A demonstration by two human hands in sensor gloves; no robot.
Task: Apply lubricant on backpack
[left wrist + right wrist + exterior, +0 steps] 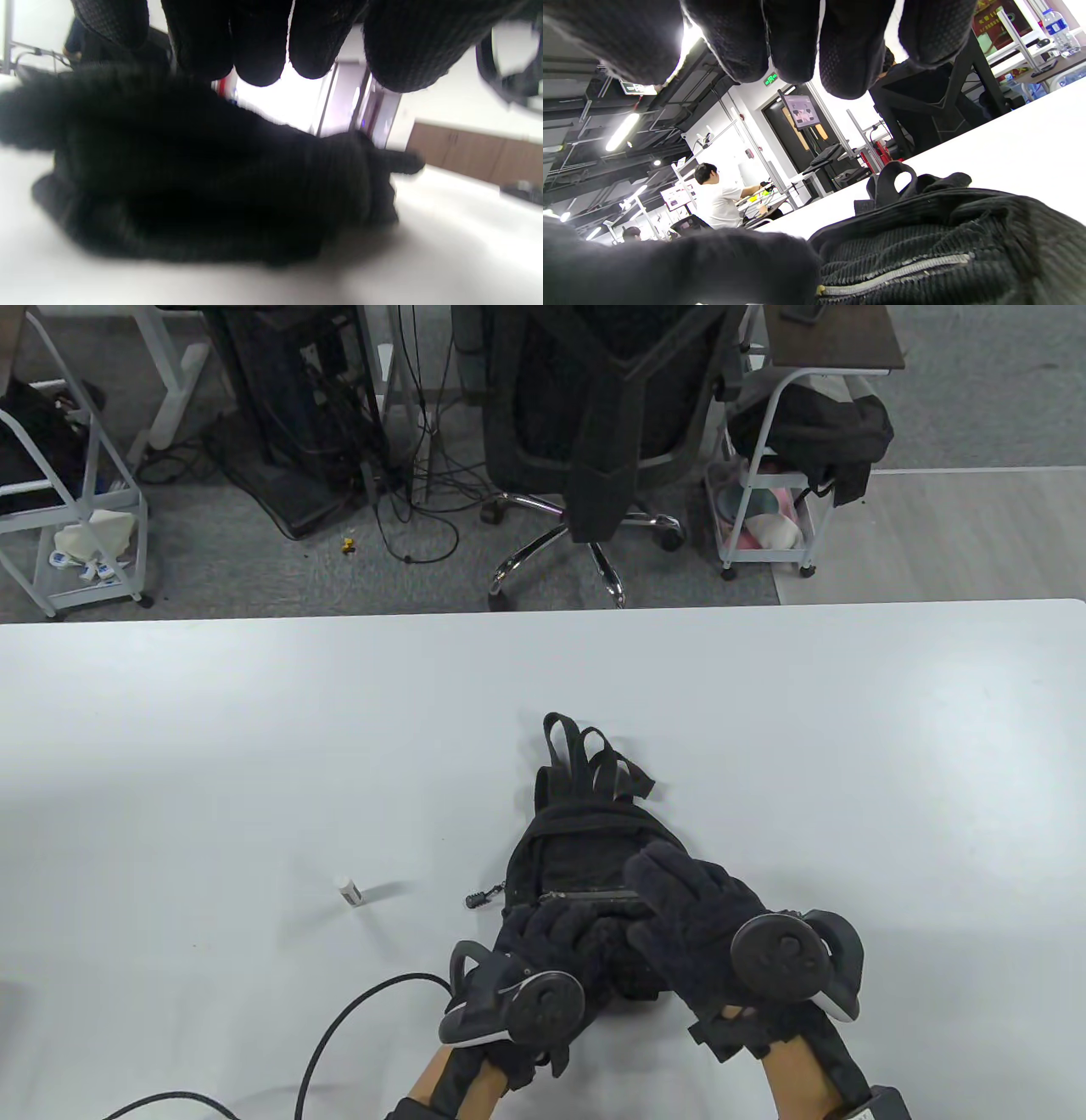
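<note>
A small black backpack lies on the white table, straps pointing away from me. It also shows in the right wrist view, with its front zipper, and as a dark blur in the left wrist view. My left hand rests on the near part of the backpack, fingers spread and holding nothing. My right hand hovers over the backpack's right side, fingers open and empty. A small white lubricant bottle lies on the table to the left, apart from both hands.
A black cable curves over the table near my left wrist. A zipper pull sticks out at the backpack's left. Behind the table's far edge stand an office chair and wire carts.
</note>
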